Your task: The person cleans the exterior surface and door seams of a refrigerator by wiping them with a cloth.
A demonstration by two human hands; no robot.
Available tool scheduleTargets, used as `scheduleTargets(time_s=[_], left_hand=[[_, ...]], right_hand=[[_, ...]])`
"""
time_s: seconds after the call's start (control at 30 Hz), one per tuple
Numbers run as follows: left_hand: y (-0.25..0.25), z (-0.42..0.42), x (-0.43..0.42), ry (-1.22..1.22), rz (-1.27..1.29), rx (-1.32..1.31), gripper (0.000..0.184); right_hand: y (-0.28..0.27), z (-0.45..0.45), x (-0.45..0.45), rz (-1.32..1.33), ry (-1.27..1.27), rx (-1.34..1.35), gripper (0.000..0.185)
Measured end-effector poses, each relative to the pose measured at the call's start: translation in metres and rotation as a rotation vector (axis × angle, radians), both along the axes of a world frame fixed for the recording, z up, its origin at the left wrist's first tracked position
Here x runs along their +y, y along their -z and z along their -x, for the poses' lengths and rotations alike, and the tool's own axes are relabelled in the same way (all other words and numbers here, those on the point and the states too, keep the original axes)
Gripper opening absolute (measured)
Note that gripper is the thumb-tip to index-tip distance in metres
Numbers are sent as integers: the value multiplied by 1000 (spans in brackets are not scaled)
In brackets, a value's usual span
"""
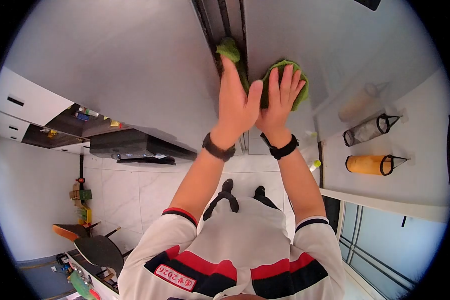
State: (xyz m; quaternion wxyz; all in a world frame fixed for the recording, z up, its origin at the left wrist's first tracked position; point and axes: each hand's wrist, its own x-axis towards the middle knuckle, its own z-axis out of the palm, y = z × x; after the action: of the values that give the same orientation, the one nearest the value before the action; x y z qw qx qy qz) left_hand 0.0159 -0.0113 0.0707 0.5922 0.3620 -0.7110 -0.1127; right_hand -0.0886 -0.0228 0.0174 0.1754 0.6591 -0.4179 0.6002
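My left hand (236, 102) reaches into the dark groove (225, 20) between two large grey doors, which look like a refrigerator's. Its fingers are pressed round a green cloth (229, 50) that bunches at the fingertips, and the thumb stands apart. Beside it, my right hand (281, 100) lies with fingers extended over green cloth (301, 95), pressing it to the right door (335, 35). Cloth edges show around those fingers. Whether both green parts belong to one cloth I cannot tell. Both wrists wear dark bands.
On the right wall hang a grey mesh holder (367, 132) and an orange holder (370, 164). A black appliance (120, 144) juts out at left, near white cabinets (32, 95). Behind on the left stands a dark chair (100, 252). A glazed door (380, 245) is at lower right.
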Motion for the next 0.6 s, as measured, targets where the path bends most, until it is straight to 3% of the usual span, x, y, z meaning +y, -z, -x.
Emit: scheduleTargets(time_s=[0.37,0.6], left_hand=[[63,2,2,1,-212,-71,73],[105,11,7,31,-278,71,72]], right_hand=[[44,9,-17,54,157,119,48],[92,26,-8,-16,189,217,50]])
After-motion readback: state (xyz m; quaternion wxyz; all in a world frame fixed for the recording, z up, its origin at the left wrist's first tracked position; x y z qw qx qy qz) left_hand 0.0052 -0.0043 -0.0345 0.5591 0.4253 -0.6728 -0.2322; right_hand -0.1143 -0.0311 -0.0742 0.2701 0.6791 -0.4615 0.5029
